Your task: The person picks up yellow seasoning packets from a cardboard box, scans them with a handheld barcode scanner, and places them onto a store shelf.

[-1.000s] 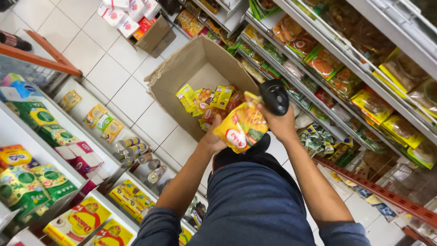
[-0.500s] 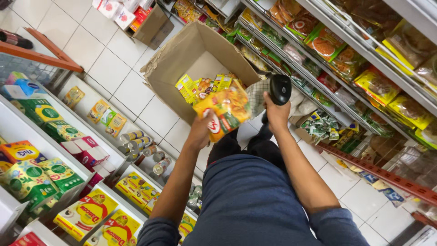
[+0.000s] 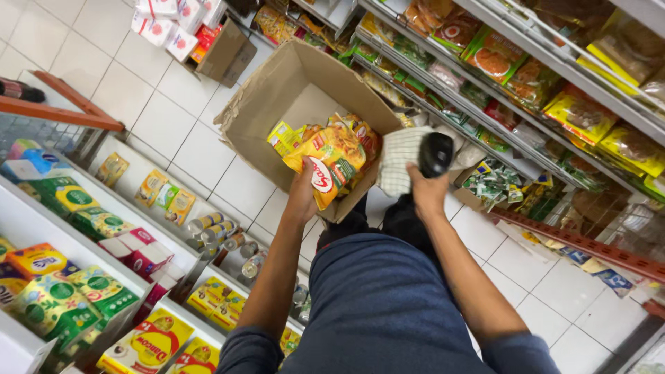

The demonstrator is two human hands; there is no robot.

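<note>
— Head camera looks down on what kind of floor?

— Pale square tiles [image 3: 104, 83] with dark grout, a narrow shop aisle. Shelving runs along both sides: low white shelves [image 3: 41, 221] on the person's left with boxes, tins and green and yellow packs, and long wire racks [image 3: 554, 76] on the right hung with snack bags.

— Where are the hands?

— Both out in front, above an open cardboard box [image 3: 277, 90] that stands on the tiles. The left hand [image 3: 303, 197] has its fingers clamped on a yellow packet [image 3: 332, 166] with a red round mark, held just over the box's near edge. More yellow packets lie inside the box behind it.

— And the other one?

— The right hand [image 3: 428, 194] is wrapped around a black handheld scanner [image 3: 436, 154], fingers closed on its grip. A checked cloth [image 3: 398, 161] shows just beside it, between the scanner and the packet.

— How much open room is there?

— Bare tile stretches up and to the left of the box, toward a smaller carton [image 3: 225, 55] near the far shelf. On the right the box sits close against the rack's lower edge. A red rail [image 3: 589, 246] runs along the rack's foot, with small packets crowded by it. A wooden-topped mesh barrier [image 3: 62, 114] closes off the left, above the white shelves.
</note>
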